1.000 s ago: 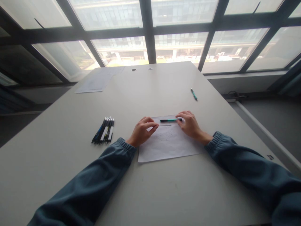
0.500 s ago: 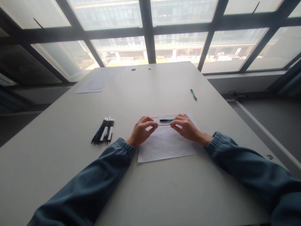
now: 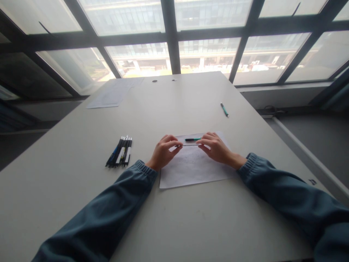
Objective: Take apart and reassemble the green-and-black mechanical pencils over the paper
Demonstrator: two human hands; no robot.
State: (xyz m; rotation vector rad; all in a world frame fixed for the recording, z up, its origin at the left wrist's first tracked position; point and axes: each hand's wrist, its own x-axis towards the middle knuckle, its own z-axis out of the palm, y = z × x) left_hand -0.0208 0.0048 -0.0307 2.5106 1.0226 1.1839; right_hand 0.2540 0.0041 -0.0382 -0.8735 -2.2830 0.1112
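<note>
A person seated at a long pale table (image 3: 81, 203) by a wall of windows works with both bare hands over a white sheet of paper (image 3: 193, 171) lying straight ahead.

The left hand (image 3: 163, 153) and the right hand (image 3: 216, 148) face each other above the far half of the sheet. Between their fingertips runs a thin dark rod (image 3: 188, 145), seemingly a pen refill, held level: the left hand pinches its 9 o'clock end, the right hand pinches its 3 o'clock end. Both hands are curled closed in that pinch.

Just beyond the rod, toward 12 o'clock, a green pen barrel (image 3: 192, 139) lies on the paper, its 3 o'clock end hidden behind the right fingers. Whether the right hand also touches it cannot be told.

As for progress, the thin rod is out of any barrel and the green barrel lies apart from it, so the two are not joined at this moment.

At 9 o'clock from the hands, well apart, a bundle of pens (image 3: 120, 151) lies side by side. At 1 o'clock, farther up the table, a single green pen (image 3: 225, 109) lies alone. Far off at 11 o'clock rests another sheet (image 3: 109, 95).
</note>
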